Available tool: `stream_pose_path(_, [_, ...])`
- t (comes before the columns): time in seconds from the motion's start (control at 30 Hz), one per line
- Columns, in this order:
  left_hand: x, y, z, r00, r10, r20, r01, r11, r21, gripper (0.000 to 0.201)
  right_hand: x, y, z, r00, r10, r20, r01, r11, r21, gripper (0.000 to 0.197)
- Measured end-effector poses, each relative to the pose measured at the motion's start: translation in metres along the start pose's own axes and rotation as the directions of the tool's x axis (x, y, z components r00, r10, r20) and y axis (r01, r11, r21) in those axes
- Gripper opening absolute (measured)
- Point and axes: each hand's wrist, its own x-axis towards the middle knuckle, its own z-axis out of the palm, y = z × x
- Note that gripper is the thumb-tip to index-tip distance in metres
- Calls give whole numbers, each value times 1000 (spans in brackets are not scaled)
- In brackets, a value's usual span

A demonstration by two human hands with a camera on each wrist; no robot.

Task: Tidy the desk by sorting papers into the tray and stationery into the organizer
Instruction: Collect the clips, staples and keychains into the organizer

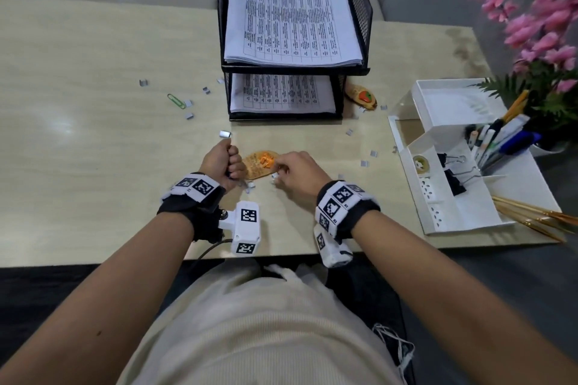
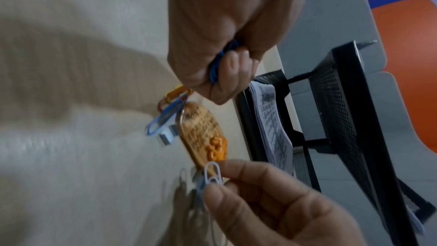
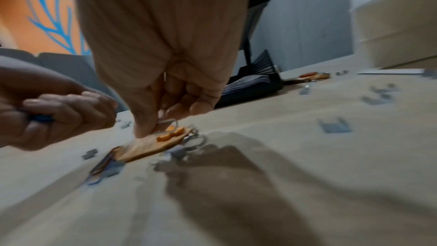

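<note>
My left hand (image 1: 230,162) is a fist near the desk's middle front, gripping a few blue paper clips (image 2: 216,66). Just right of it lies a wooden tag with an orange figure (image 1: 261,162). My right hand (image 1: 280,166) pinches a white paper clip (image 2: 212,173) between thumb and fingers at the tag's right end. Loose orange and blue paper clips (image 2: 165,113) and a staple strip (image 2: 169,136) lie at the tag's left end. The black mesh paper tray (image 1: 294,69) holds printed sheets on both tiers. The white organizer (image 1: 453,203) stands at the right.
Several staple strips (image 1: 225,134) and a green paper clip (image 1: 175,101) are scattered over the desk. A second wooden tag (image 1: 362,97) lies beside the tray. Pens and binder clips fill the organizer; gold sticks (image 1: 531,216) and a pink flower plant (image 1: 538,25) flank it.
</note>
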Motion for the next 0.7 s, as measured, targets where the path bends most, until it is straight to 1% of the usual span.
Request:
stream_pose_path(0.17, [-3,14,-28,999,16,-42,-19,996,-82,44,13,-38,24,998,-55,35,56,998,-22,13])
stream_pose_path(0.23, [-5,18,-38,998,23,-62,-29,994,-103,44,18,-45,34,999,-26,41,30,996,-89,9])
stream_pose_path(0.33, [-6,21,-52,996,29,-87,-40,991,-126,43,20,-48,43,1000,19,7,-18,981,-192,8])
stream_pose_path(0.4, [-8,21,-61,995,27,-98,-41,988,-149,43,17,-49,44,999,20,-37,-29,968,-248,16])
stream_pose_path(0.47, [-9,21,-68,994,19,-106,-36,986,-166,43,11,-48,40,997,36,-62,-52,959,-277,13])
stream_pose_path(0.53, [-11,20,-71,994,11,-110,-31,984,-178,43,7,-44,38,994,77,-81,-99,942,-320,19])
stream_pose_path(0.7, [-10,21,-70,995,-9,-102,-10,983,-184,42,0,-43,40,994,82,-66,-103,895,-434,23])
